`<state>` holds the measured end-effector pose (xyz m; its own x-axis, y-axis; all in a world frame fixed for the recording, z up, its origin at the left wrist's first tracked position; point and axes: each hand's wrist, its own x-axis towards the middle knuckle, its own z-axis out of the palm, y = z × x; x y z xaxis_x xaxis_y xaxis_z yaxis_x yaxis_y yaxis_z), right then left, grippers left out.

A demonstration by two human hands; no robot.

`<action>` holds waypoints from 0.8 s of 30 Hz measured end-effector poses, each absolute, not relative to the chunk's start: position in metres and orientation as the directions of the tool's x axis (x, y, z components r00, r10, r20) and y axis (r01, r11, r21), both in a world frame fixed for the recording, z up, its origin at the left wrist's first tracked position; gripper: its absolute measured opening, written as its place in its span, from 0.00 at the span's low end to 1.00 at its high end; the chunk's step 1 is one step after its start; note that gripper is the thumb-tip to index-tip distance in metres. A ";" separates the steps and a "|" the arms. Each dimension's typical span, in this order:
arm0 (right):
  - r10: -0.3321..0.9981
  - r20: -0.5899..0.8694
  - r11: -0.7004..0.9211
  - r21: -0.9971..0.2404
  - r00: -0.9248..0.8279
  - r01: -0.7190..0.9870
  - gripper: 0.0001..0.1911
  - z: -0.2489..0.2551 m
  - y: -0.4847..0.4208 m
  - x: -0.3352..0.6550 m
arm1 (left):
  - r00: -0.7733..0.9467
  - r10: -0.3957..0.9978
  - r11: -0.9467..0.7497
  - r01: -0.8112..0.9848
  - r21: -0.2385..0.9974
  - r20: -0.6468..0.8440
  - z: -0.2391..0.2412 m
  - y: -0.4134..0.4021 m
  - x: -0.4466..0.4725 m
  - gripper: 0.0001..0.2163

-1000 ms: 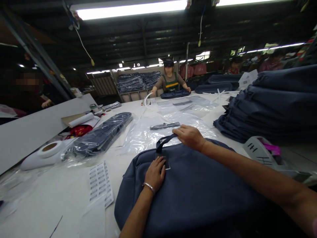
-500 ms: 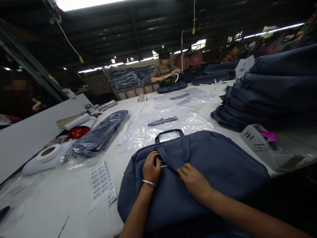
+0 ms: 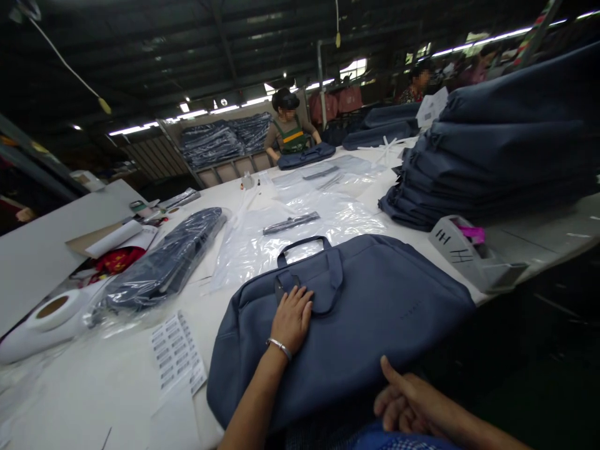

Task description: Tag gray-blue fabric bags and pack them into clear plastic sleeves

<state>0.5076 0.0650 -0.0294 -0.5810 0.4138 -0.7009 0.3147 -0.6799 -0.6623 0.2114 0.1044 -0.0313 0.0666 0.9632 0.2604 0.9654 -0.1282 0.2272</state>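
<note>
A dark blue bag (image 3: 365, 294) with two strap handles lies flat on the white table in front of me. My left hand (image 3: 291, 319), with a silver bangle at the wrist, rests flat on the bag near the base of the front handle (image 3: 334, 281), fingers stretched out. Off the bag's near edge, at the lower right, is my right hand (image 3: 405, 400). Its thumb points up and its other fingers curl loosely, with nothing visible in them. The rear handle (image 3: 304, 244) stands up beyond the bag's top edge.
Clear plastic bags (image 3: 253, 244) lie beyond the bag. A wrapped dark bag (image 3: 164, 262), a sticker sheet (image 3: 175, 353) and a white roll (image 3: 51, 312) are on the left. At right are a grey box (image 3: 462, 256) and a tall bag stack (image 3: 497, 156). A co-worker (image 3: 290, 128) stands across.
My left hand has flattened onto the bag. My right hand has left the handle and moved down to the near edge. The front handle now lies to the right. The view has shifted right.
</note>
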 end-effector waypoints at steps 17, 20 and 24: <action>0.654 -0.535 -0.751 -0.548 -0.536 -0.369 0.31 -0.026 0.061 0.463 | 0.015 0.980 -0.085 0.933 0.349 0.200 -0.029 0.111 0.206 0.19; 0.729 -0.466 -0.671 -0.630 -0.501 -0.391 0.29 -0.021 0.068 0.451 | -0.028 0.983 -0.045 0.922 0.384 0.183 -0.021 0.114 0.208 0.18; 0.804 -0.369 -0.559 -0.736 -0.466 -0.381 0.22 -0.002 0.091 0.450 | -0.110 0.977 0.010 0.881 0.472 0.184 0.011 0.115 0.213 0.18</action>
